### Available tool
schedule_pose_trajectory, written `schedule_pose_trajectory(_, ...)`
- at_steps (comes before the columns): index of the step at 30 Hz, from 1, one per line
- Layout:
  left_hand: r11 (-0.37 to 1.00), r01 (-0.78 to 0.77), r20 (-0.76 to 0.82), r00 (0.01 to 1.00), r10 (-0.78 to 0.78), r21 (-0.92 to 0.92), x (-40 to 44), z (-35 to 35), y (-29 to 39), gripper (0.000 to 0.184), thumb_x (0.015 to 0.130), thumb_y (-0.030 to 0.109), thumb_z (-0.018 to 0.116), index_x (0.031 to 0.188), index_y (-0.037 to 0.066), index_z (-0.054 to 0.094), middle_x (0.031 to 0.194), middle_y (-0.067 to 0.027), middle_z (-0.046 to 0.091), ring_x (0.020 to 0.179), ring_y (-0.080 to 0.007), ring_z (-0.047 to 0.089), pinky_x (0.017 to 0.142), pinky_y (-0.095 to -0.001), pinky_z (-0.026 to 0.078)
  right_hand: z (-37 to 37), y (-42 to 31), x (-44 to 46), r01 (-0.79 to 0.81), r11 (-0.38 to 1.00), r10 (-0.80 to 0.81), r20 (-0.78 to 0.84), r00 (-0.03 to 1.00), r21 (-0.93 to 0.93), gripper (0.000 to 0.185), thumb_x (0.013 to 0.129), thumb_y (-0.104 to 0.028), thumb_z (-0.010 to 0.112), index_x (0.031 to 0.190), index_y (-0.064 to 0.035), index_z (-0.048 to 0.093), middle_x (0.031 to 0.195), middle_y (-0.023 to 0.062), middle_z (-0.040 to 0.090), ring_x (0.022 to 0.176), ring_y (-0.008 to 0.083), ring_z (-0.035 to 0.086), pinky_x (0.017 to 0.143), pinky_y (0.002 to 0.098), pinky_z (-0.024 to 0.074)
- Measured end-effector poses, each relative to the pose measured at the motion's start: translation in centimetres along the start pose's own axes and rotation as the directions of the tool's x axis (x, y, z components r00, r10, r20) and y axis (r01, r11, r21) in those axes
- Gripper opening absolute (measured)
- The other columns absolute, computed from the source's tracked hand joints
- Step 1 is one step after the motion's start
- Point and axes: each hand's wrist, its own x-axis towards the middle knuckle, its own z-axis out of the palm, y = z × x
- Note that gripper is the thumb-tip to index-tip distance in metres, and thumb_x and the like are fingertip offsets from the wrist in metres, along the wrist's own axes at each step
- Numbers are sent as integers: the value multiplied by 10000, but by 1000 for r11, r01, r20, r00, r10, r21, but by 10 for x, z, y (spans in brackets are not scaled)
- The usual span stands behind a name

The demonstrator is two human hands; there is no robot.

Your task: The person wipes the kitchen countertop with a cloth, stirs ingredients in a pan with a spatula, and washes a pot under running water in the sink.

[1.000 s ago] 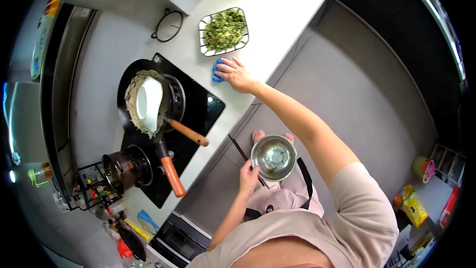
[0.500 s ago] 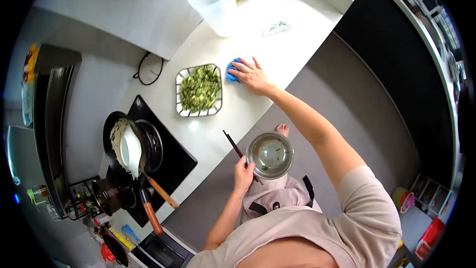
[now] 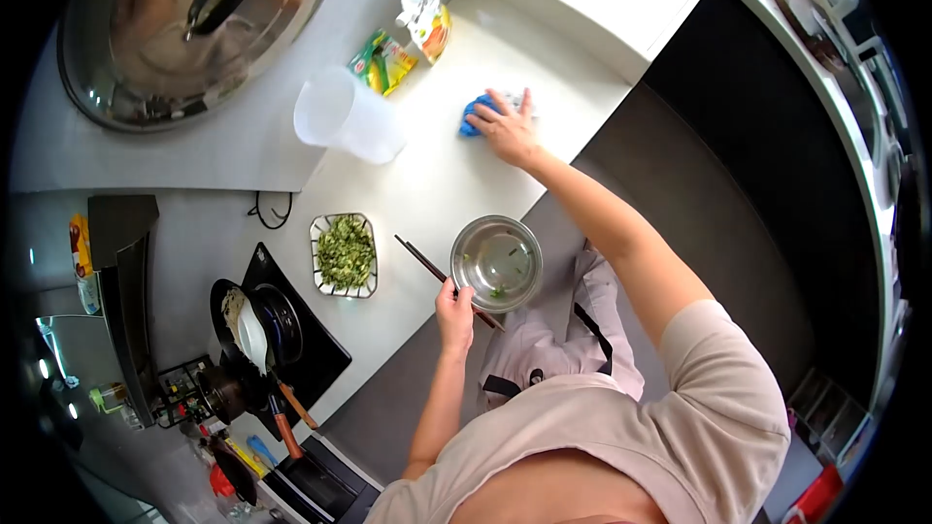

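My left hand (image 3: 454, 315) grips the rim of a shiny metal bowl (image 3: 524, 262), with dark chopsticks (image 3: 424, 260) held in the same grasp, crossing beside and under the bowl. A few green scraps lie inside the bowl, which is over the counter's front edge. Farther along the counter, my right hand (image 3: 509, 133) presses a crumpled blue cloth (image 3: 475, 116) to the white surface, some fingers spread over it. A small clear wrapper (image 3: 527, 101) lies partly behind those fingers. Chopped greens (image 3: 346, 252) fill a square, dark-striped dish (image 3: 372, 283) on the counter.
A translucent plastic jug (image 3: 364, 126) stands near a yellow-green packet (image 3: 384, 62) and a white pouch (image 3: 424, 15). At left, a pan (image 3: 226, 330) holding a white bowl (image 3: 252, 335) sits on the black hob (image 3: 325, 354). A large glass lid (image 3: 184, 58) rests upper left.
The view has shifted, bringing the lid and packets into sight. My right hand has slid the blue cloth farther along the counter toward the clear wrapper. My left hand still holds the bowl and chopsticks.
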Motion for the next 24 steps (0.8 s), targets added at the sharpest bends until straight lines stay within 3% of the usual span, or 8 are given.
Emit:
schedule_pose_trajectory(1,1000,-4,-8,1000,4,8,3,17,3,121,847,3,482,908,23,583,751,23,562,582,-31,486,496,-202,419,-12,22,1,-53,998,53,12,999,25,387,824,-121,495,1196,-170,590,1257,-13,507,1318,260,322,1066,586,253)
schedule_pose_trajectory(4,999,4,-65,998,-6,-32,8,79,18,114,851,7,479,902,25,580,769,18,565,589,-38,500,498,-205,449,-23,89,6,59,990,-63,27,998,126,366,816,-112,504,1165,-150,608,1189,12,524,1197,272,422,963,503,394)
schedule_pose_trajectory(5,998,-8,-42,999,6,-55,11,95,20,109,857,13,475,903,25,573,794,6,568,611,-51,527,512,-213,483,-31,104,3,133,985,-122,-107,987,106,363,779,-85,528,1128,-117,624,1136,34,526,1089,273,469,876,420,446)
schedule_pose_trajectory(9,995,-23,-55,998,17,-96,24,155,37,108,855,14,469,911,15,561,828,-16,573,643,-74,557,528,-234,507,-104,146,14,267,952,-214,-296,931,152,386,719,-28,552,1095,-78,626,1134,53,527,1083,288,470,888,391,445)
schedule_pose_trajectory(12,989,-32,-98,995,18,-148,37,192,59,132,840,20,464,930,7,559,793,-19,574,611,-78,552,512,-232,494,-195,179,15,138,984,-90,-352,932,113,453,706,13,547,1139,-110,599,1184,58,526,1141,308,464,912,406,434)
schedule_pose_trajectory(14,987,-44,-125,992,24,-156,50,215,76,144,828,11,452,925,6,558,780,-24,573,587,-78,540,494,-225,476,-216,225,8,92,991,-56,-322,945,100,485,698,36,542,1153,-124,590,1230,50,520,1166,322,457,930,420,424)
schedule_pose_trajectory(21,987,-113,-154,983,94,-114,121,291,131,68,827,20,461,817,35,527,716,12,505,546,-57,474,471,-223,448,-232,312,30,249,959,-277,253,927,139,482,827,-121,530,1294,-236,500,1448,8,351,1368,249,276,1055,568,301)
schedule_pose_trajectory(24,984,-109,-135,987,91,-138,151,331,163,70,825,20,460,821,27,529,714,12,504,549,-58,478,475,-225,453,-198,331,76,320,932,-346,155,925,171,480,842,-138,507,1311,-234,481,1461,8,333,1376,255,261,1068,573,273)
